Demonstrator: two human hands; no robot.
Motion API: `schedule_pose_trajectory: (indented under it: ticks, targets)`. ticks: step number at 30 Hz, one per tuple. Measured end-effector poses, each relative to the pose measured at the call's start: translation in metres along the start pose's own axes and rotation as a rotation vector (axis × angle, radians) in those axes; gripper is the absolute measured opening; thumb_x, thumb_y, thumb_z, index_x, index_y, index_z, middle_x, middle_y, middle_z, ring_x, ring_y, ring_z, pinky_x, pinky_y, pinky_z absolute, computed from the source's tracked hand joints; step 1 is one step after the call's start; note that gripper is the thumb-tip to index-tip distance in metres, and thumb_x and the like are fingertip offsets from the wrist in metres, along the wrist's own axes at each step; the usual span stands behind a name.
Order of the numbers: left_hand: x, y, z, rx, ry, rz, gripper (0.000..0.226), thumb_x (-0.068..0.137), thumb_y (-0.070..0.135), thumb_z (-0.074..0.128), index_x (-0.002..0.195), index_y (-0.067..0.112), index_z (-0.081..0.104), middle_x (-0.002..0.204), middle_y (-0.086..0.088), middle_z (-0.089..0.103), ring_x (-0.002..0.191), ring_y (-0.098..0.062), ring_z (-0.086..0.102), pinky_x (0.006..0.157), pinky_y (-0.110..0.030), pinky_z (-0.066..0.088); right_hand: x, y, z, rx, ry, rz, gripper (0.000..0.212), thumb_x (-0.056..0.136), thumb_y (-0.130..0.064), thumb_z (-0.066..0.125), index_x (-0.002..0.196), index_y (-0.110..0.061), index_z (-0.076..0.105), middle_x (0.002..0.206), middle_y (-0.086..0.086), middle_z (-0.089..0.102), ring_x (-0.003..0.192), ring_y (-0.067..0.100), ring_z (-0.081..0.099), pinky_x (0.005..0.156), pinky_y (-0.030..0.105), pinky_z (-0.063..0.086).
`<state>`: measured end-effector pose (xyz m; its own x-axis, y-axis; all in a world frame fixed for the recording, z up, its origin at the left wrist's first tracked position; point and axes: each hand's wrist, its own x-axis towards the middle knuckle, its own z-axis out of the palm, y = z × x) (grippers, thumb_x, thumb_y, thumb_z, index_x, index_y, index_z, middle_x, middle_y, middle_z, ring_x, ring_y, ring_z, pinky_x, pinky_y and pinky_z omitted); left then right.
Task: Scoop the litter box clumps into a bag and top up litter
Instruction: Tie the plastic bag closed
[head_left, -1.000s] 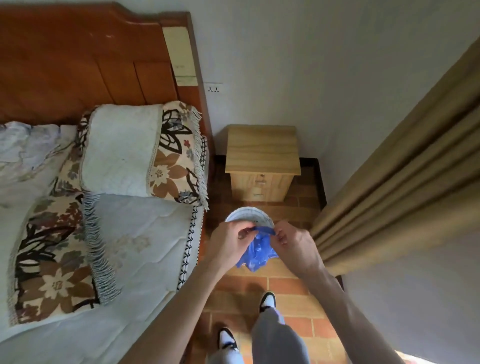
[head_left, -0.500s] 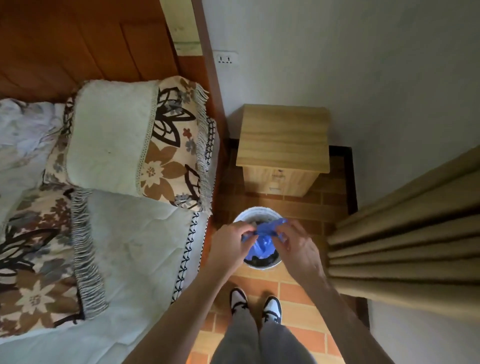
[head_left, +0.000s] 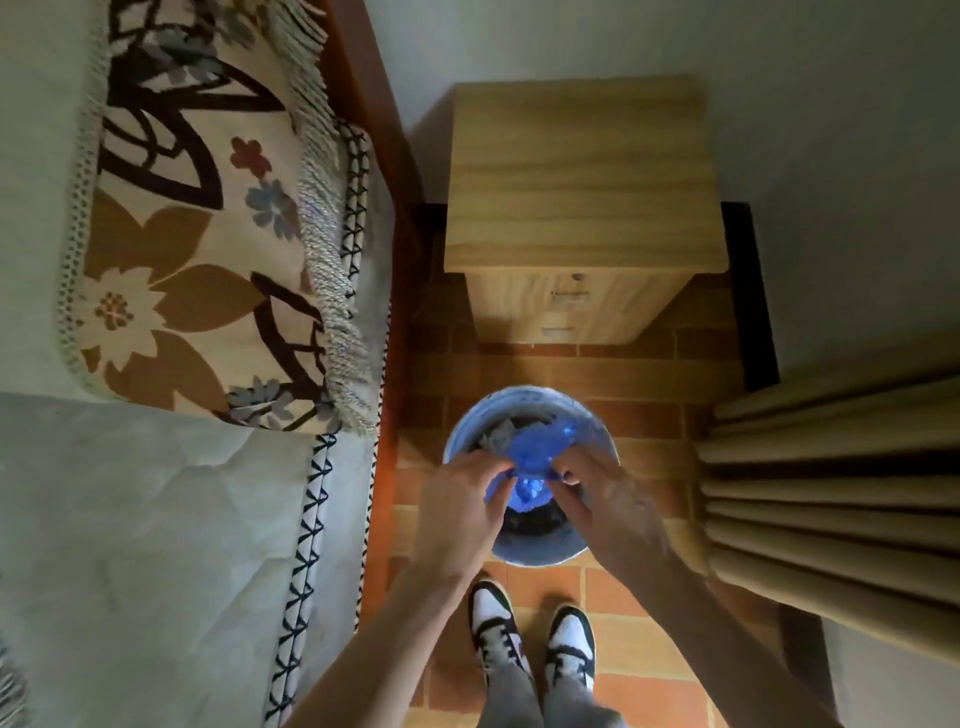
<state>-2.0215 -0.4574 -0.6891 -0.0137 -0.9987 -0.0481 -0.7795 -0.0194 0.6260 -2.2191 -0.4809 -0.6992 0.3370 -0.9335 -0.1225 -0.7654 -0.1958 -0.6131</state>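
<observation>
Blue bag (head_left: 535, 454) is now held lower, over the bin (head_left: 524, 405) on the brick floor, pinched between left hand (head_left: 460, 512) and right hand (head_left: 605, 506). The nightstand (head_left: 582, 171) is seen closer than before.

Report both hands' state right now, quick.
Left hand: pinches the crumpled blue plastic bag over the round white bin.
Right hand: pinches the same bag's other side.

Single head-worn wide-angle view, looking almost straight down past both forearms to the shoes (head_left: 532, 642) and brick floor (head_left: 628, 592); bed edge (head_left: 382, 467) left, curtain (head_left: 831, 499) right. Edges appear curved, probably lens distortion.
</observation>
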Motion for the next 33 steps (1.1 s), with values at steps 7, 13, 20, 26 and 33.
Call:
schedule_pose_trajectory:
  ticks: [7,13,20,26,33]
  targets:
    - [0.013,-0.07,0.071,0.06,-0.018,-0.095,0.014,0.093,0.028,0.073,0.107,0.025,0.078,0.099,0.011,0.078,0.081,-0.008,0.07,0.075,-0.027,0.057,0.025,0.055,0.09,0.029,-0.033,-0.002,0.008,0.093,-0.022,0.069,0.095,-0.019,0.062,0.09,-0.005,0.069,0.077,0.013,0.066,0.065,0.034,0.059]
    - [0.029,-0.106,0.112,0.093,-0.12,-0.132,0.013,0.092,0.027,0.072,0.103,0.022,0.078,0.098,0.006,0.078,0.088,-0.016,0.071,0.08,-0.039,0.058,0.039,0.089,0.141,0.024,-0.083,0.052,0.007,0.093,-0.023,0.068,0.094,-0.021,0.061,0.089,-0.006,0.067,0.076,0.012,0.066,0.065,0.037,0.059]
    - [0.036,-0.124,0.133,0.212,-0.195,-0.117,0.022,0.098,0.036,0.064,0.112,0.024,0.076,0.104,0.005,0.077,0.094,-0.017,0.068,0.087,-0.034,0.053,0.045,0.1,0.162,0.047,-0.114,0.169,0.011,0.092,-0.019,0.071,0.098,-0.019,0.062,0.093,-0.003,0.069,0.081,0.016,0.069,0.068,0.041,0.06]
    - [0.037,-0.115,0.115,0.096,-0.243,-0.223,0.019,0.097,0.033,0.065,0.111,0.025,0.074,0.108,0.009,0.076,0.098,-0.012,0.07,0.087,-0.029,0.055,0.04,0.085,0.132,0.042,-0.173,0.173,0.025,0.094,-0.032,0.067,0.118,-0.027,0.062,0.112,-0.009,0.069,0.098,0.013,0.068,0.079,0.04,0.06]
    - [0.029,-0.066,0.038,-0.032,-0.099,-0.31,0.019,0.097,0.027,0.066,0.113,0.021,0.073,0.11,0.004,0.077,0.099,-0.013,0.072,0.089,-0.033,0.058,0.02,0.021,0.045,0.032,-0.11,0.221,0.041,0.098,-0.042,0.061,0.135,-0.026,0.059,0.128,-0.006,0.067,0.114,0.014,0.064,0.088,0.022,0.045]
